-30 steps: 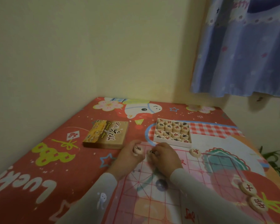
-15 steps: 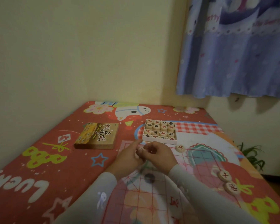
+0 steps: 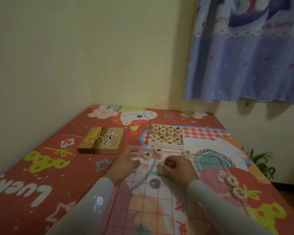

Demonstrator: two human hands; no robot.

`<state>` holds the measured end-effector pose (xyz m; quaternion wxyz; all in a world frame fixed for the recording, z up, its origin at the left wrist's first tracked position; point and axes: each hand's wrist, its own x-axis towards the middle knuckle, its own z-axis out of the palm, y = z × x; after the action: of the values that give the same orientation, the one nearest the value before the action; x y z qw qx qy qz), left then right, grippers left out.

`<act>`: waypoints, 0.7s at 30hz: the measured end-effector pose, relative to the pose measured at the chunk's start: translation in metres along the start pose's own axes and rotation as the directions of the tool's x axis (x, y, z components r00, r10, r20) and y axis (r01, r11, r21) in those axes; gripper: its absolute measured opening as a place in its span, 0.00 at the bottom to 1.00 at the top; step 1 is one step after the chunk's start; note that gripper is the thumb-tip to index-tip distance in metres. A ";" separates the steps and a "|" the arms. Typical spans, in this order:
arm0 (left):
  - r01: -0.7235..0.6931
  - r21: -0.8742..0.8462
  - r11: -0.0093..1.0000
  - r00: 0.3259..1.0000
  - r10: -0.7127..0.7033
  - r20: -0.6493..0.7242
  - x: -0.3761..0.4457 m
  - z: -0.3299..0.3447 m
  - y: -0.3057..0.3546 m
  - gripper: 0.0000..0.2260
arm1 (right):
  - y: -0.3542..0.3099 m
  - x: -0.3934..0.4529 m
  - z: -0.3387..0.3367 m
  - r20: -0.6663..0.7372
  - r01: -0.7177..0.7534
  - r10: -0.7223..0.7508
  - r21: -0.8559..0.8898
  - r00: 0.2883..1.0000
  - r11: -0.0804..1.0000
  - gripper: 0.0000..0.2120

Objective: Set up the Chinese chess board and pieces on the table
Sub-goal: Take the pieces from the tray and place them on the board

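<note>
- The board (image 3: 153, 199), a thin see-through sheet with a red grid, lies flat on the red cartoon tablecloth (image 3: 41, 167) in front of the person, so pieces can go straight onto its lines.
- The left hand (image 3: 126, 162) rests at the board's far left corner, fingers curled round a pale piece (image 3: 134, 158), probably to set it on the back row.
- The right hand (image 3: 176, 168) sits just right of it, pinching a piece with a black mark (image 3: 165, 163) at its fingertips, low over the grid, likely lining it up with a crossing.
- Three loose pieces lie along the board's far edge: two close together (image 3: 146, 155) (image 3: 158, 151) just beyond the left hand and one (image 3: 187, 153) further right.
- The tray (image 3: 165, 145) just beyond the far edge is mostly full, so most of the set-up seems left to do.
- Two pieces (image 3: 231, 180) (image 3: 239, 193) sit at the near right, touching, seemingly parked at the board's right side.
- The box lid (image 3: 101, 140) lies to the far left, clear of the play area.
</note>
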<state>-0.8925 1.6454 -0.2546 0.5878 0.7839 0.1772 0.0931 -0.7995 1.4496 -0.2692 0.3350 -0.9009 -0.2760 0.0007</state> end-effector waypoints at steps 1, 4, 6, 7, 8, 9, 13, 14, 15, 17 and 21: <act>-0.020 0.021 1.000 1.000 0.020 -0.004 0.000 0.001 0.000 0.19 | -0.002 0.001 0.002 0.011 0.012 -0.012 -0.011 1.000 1.000 0.11; -0.078 0.078 0.994 0.997 0.079 -0.005 -0.001 0.004 0.000 0.21 | -0.009 0.008 0.010 0.020 0.020 -0.020 -0.018 1.000 1.000 0.11; -0.105 0.123 0.987 0.994 0.105 0.005 -0.002 0.005 -0.001 0.22 | -0.012 0.010 0.014 0.025 0.024 -0.024 -0.033 0.999 0.999 0.10; -0.118 0.143 0.983 0.993 0.118 0.010 -0.003 0.004 -0.003 0.23 | -0.013 0.011 0.017 0.035 0.030 -0.028 -0.055 0.999 0.998 0.10; -0.129 0.160 0.979 0.992 0.128 0.016 -0.003 0.004 -0.003 0.23 | -0.013 0.012 0.020 0.048 0.034 -0.030 -0.082 0.998 0.996 0.10; -0.140 0.173 0.975 0.990 0.139 0.019 -0.004 0.004 -0.003 0.23 | -0.013 0.012 0.022 0.057 0.035 -0.029 -0.098 0.998 0.995 0.10; -0.165 0.219 0.962 0.986 0.163 0.026 -0.004 0.006 -0.004 0.24 | -0.011 0.012 0.022 0.034 0.028 -0.026 -0.073 0.999 0.997 0.10; -0.172 0.224 0.959 0.985 0.169 0.033 -0.004 0.008 -0.003 0.24 | -0.012 0.011 0.021 0.012 0.021 -0.021 -0.040 1.000 0.999 0.11; -0.181 0.232 0.956 0.983 0.178 0.036 -0.004 0.010 -0.003 0.24 | -0.014 0.010 0.020 -0.011 0.014 -0.014 0.004 1.000 1.000 0.11; -0.207 0.259 0.943 0.978 0.202 0.047 -0.005 0.015 -0.001 0.25 | -0.021 0.006 0.017 -0.051 0.011 -0.006 0.096 0.999 0.995 0.11; -0.240 0.315 0.918 0.970 0.210 0.126 -0.004 0.027 0.004 0.29 | -0.038 -0.003 0.013 0.047 -0.058 0.046 0.309 0.998 0.949 0.16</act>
<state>-0.8863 1.6185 -0.2582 0.4421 0.8891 0.0723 0.0943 -0.8237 1.4798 -0.2568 0.4668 -0.8438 -0.2551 0.0704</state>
